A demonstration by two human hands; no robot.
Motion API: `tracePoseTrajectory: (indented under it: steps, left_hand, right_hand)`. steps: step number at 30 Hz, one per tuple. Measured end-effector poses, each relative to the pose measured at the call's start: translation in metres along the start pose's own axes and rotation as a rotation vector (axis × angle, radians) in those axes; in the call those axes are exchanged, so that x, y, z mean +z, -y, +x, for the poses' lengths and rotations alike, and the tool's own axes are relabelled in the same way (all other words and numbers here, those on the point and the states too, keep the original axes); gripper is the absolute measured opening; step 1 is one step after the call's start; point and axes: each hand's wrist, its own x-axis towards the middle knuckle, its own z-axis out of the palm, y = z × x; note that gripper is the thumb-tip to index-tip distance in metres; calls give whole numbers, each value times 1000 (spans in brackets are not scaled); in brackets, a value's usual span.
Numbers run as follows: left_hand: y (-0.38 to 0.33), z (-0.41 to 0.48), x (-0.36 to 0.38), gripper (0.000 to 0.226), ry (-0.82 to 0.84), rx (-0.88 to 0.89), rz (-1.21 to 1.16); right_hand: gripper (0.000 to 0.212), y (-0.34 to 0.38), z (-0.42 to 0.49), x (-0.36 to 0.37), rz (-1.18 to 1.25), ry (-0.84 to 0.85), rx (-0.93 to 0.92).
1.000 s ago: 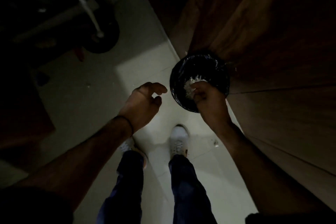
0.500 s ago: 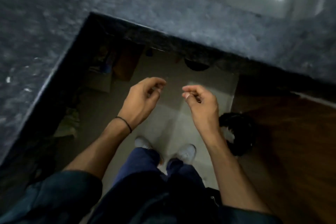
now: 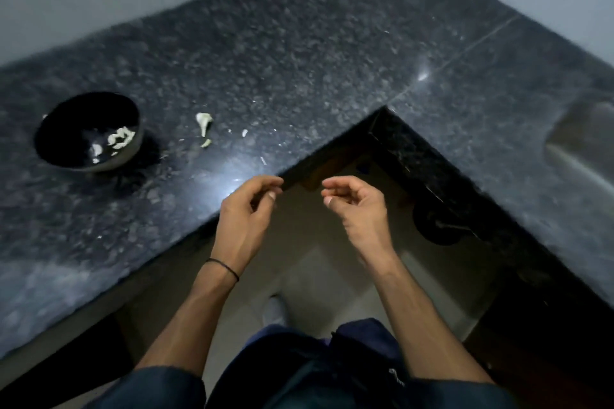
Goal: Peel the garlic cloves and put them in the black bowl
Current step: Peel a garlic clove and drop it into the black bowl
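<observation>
The black bowl stands at the left on the dark granite counter, with several pale peeled garlic cloves inside it. A garlic clove lies on the counter to the right of the bowl, with a small piece and bits of skin near it. My left hand and my right hand hover side by side at the counter's inner corner, fingers loosely curled. I see nothing held in either hand.
The counter is L-shaped and wraps round me. A steel sink is set into it at the right edge. A dark round bin stands on the floor under the counter. Pale tiled wall runs behind.
My view has swung up from the floor and the bin to the counter. My right hand has left the bin, and both hands have risen to the counter's edge.
</observation>
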Motion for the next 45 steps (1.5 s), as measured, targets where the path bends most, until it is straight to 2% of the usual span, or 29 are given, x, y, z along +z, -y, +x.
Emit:
tracePoseTrajectory:
  steps: [6,15,22,28,30,33,36,40,43,45]
  left_hand:
    - [15,16,-37,24,-156,-85,-15]
    - [29,64,-52,28,-384,-252,-82]
    - [30,101,-38,25,-646,-239,214]
    - [41,121,-27,16,-706,-288,297]
    - [43,123,-27,7,-704,-282,356]
    - [43,124,-28,7,-703,-277,409]
    - [38,121,-29,10,-730,-239,367]
    - [20,114,-48,7,-856,-170,284]
    - [9,109,-81,6,-971,-92,352]
    - [12,109,-104,8,-983,-81,471]
  right_hand:
    - [26,9,36,50,29,85,26]
    - [20,23,128,114,-12,324,30]
    - [14,21,185,138,-162,491,-85]
    - [16,10,206,167,-263,529,-265]
    - [17,6,207,173,-324,548,-370]
    - [17,1,205,176,-402,578,-511]
    - [17,-2,206,177,-415,576,-525]
    - [17,-2,207,178,-428,564,-555]
    - [17,-1,206,178,-446,552,-567]
    - [18,1,205,178,-454,553,-563]
